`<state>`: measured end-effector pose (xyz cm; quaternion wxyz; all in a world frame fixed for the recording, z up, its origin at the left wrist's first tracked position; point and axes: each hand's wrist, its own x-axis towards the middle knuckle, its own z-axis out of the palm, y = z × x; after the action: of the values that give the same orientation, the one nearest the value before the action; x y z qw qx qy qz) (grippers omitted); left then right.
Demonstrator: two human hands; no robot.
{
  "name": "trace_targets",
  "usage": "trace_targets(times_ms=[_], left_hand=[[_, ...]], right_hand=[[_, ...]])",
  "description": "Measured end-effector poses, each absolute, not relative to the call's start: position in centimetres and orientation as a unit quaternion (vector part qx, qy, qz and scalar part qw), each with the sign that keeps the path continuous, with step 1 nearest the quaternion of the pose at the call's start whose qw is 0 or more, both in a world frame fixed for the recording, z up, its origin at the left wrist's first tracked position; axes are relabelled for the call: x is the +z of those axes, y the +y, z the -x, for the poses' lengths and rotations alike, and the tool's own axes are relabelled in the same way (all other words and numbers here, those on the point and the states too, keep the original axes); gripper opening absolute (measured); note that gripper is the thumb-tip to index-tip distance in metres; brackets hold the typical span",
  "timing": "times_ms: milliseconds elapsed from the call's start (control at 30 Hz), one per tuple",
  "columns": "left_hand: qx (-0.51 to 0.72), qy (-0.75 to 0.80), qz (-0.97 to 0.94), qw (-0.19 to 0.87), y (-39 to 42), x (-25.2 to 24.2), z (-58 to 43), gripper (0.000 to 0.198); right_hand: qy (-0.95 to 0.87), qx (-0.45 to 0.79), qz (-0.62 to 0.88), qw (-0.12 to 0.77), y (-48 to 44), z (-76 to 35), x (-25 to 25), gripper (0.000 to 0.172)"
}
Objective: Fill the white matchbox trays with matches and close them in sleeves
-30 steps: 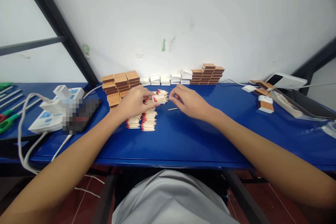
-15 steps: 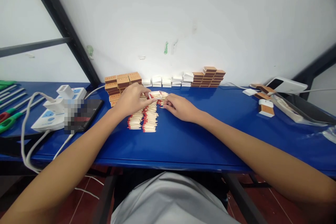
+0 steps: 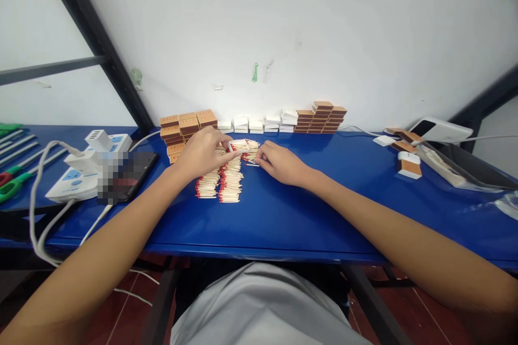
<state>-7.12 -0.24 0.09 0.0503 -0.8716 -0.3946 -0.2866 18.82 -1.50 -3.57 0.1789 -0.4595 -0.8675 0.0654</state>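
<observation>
My left hand (image 3: 201, 154) pinches a small white matchbox tray (image 3: 238, 145) holding red-tipped matches, just above a pile of loose matches (image 3: 222, 183) on the blue table (image 3: 283, 210). My right hand (image 3: 279, 162) rests on the table just right of the tray, fingers curled together over matches at the pile's far end (image 3: 251, 145). One loose match (image 3: 251, 164) lies by its fingertips. What the right fingers hold is too small to make out.
Brown matchbox stacks (image 3: 186, 125) (image 3: 320, 117) and white trays (image 3: 259, 123) line the wall. A power strip with cables (image 3: 81, 170) and a phone (image 3: 133, 175) lie left, with scissors (image 3: 12, 183) at the far left. More boxes (image 3: 408, 164) and a white device (image 3: 441, 130) lie right.
My right hand moved left from the open table to the match pile beside the tray. The lone match that lay further right is gone from there. My left hand barely shifted.
</observation>
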Motion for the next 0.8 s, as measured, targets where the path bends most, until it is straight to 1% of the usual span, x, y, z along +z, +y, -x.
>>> trace_targets(times_ms=[233, 367, 433, 633, 700, 800], left_hand=[[-0.278, -0.396, 0.874, 0.042, -0.3, 0.2, 7.1, 0.037], [-0.278, -0.397, 0.873, 0.046, -0.3, 0.2, 7.1, 0.038], [-0.278, -0.397, 0.874, 0.047, -0.3, 0.2, 7.1, 0.039], [-0.270, -0.395, 0.877, 0.037, -0.5, 0.2, 7.0, 0.034], [-0.265, -0.395, 0.879, 0.033, -0.5, 0.2, 6.9, 0.035], [-0.262, -0.392, 0.882, 0.028, -0.6, -0.1, 6.8, 0.034]], right_hand=[[-0.871, 0.080, 0.447, 0.186, -2.1, -18.4, -3.8, 0.007], [-0.870, 0.084, 0.447, 0.193, -1.9, -18.7, -3.8, 0.008], [-0.869, 0.087, 0.450, 0.184, -1.8, -18.6, -3.8, 0.009], [-0.872, 0.083, 0.460, 0.142, -1.8, -19.0, -3.6, 0.013], [-0.873, 0.079, 0.455, 0.159, -1.9, -19.5, -3.2, 0.013], [-0.867, 0.077, 0.437, 0.228, -2.1, -20.1, -2.5, 0.011]])
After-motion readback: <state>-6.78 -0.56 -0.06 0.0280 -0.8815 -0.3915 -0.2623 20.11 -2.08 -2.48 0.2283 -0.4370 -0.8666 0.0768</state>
